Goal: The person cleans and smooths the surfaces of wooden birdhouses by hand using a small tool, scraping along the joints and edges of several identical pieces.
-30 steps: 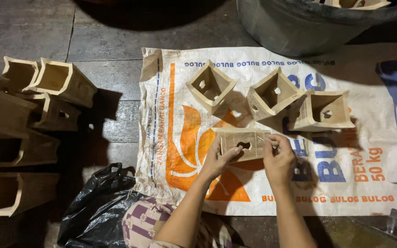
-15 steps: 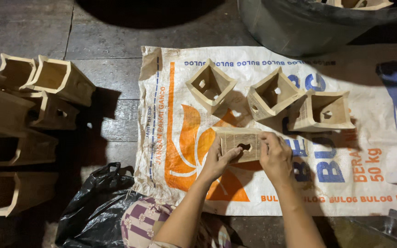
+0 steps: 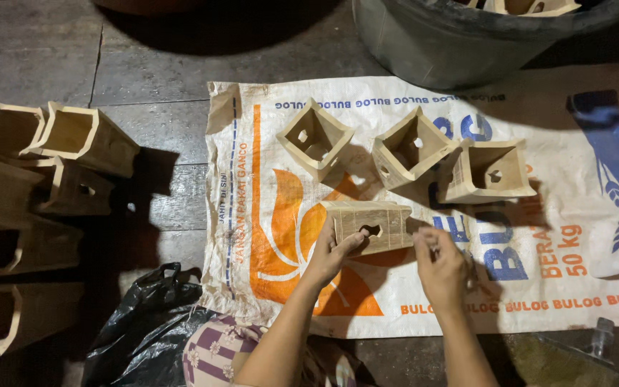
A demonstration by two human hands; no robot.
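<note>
Printed woven sack (image 3: 582, 236) spread on floor, three open wooden boxes (image 3: 410, 147) near its top. Left hand (image 3: 331, 254), fingers clamped on pale wooden box (image 3: 368, 226) lifted over sack centre, hole facing up. Right hand (image 3: 440, 269) just beside, fingers curled together, contents hidden. Best: steady box, align with hole.

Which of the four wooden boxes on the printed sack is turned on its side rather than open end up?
The wooden box held by the left hand; its holed face shows, unlike the three open boxes above it.
</note>
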